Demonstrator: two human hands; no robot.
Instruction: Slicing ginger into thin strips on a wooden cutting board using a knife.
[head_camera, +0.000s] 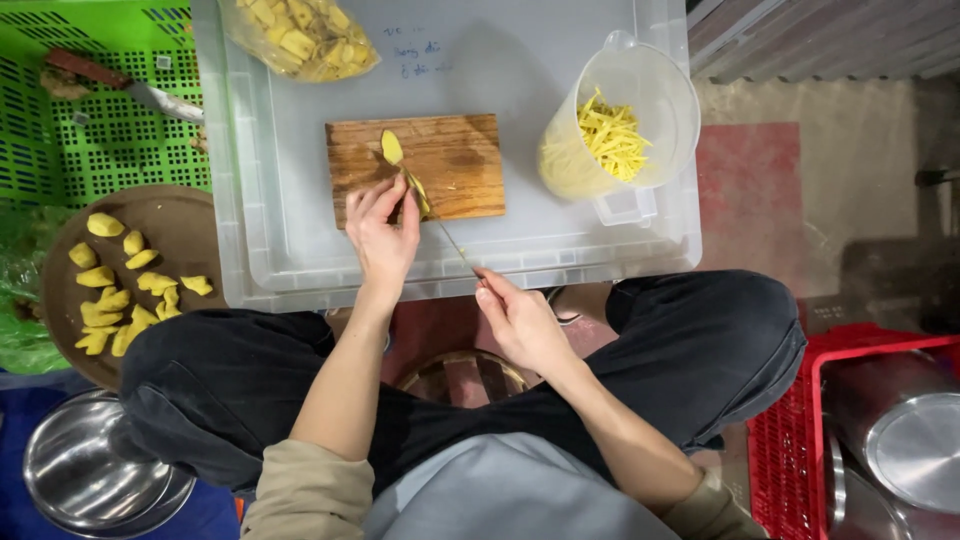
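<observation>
On the wooden cutting board, near its left edge, lies a piece of peeled ginger, pale yellow, smooth and flat-sided, with thin slices trailing from it toward the board's near edge. The left hand presses down on those slices, fingers curled and fingertips bunched against the ginger. The right hand is closed around the handle of a thin knife, whose narrow blade runs diagonally up to the slices beside the left fingertips. The board rests on the upturned lid of a clear plastic storage box, roughly at its centre. Toward the right edge of that lid stands a clear plastic jug holding fine yellow ginger strips. At the far left corner of the lid sits a clear bag of yellow chunks. Left of the box, a round brown tray carries more peeled ginger pieces, and behind it a green crate holds another knife. A steel bowl lies at the lower left; a red crate with steel pots stands at the lower right.
</observation>
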